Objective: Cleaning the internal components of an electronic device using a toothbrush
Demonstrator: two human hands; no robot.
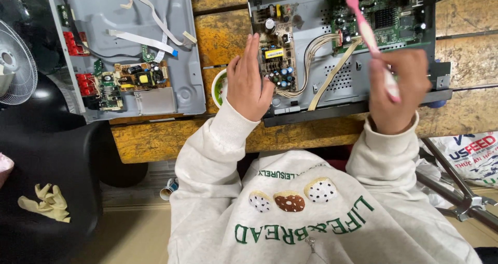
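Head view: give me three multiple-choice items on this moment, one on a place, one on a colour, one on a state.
1. Where does the left hand rest?
A. on the brown circuit board
B. on the fan
C. on the gloves

2. What colour is the toothbrush?
A. blue
B. pink
C. black

3. How is the right hand?
A. open and empty
B. flat on the table
C. closed around the toothbrush

Answers: 1 A, fingers lie at the board's left edge; 2 B, handle and head are pink; 3 C, fingers wrap the handle.

Worn yellow wooden table (155, 139) carried two opened grey metal chassis: one (181, 87) at left, one (363, 82) at right; small green-rimmed bowl (219, 87) sat between them.
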